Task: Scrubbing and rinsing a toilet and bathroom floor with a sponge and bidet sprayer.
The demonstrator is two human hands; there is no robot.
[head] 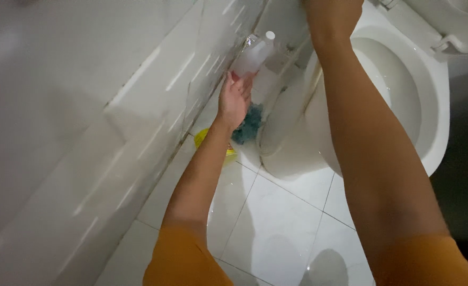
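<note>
My left hand [234, 98] reaches down beside the white toilet bowl [403, 95] and grips the base of a clear plastic bottle [252, 55] with a white cap, tilted against the tiled wall. Under that hand lies a blue-green scrubber or cloth [250, 127] on the floor. My right hand [332, 13] rests at the far rim of the toilet at the top edge of the view; its fingers are cut off by the frame. Both arms wear orange sleeves.
A yellow object [202, 139] lies on the floor by the wall, partly hidden behind my left forearm. White floor tiles [276, 228] spread in front of the toilet. A glossy white tiled wall [85, 132] fills the left side. The raised toilet seat [446, 32] shows at top right.
</note>
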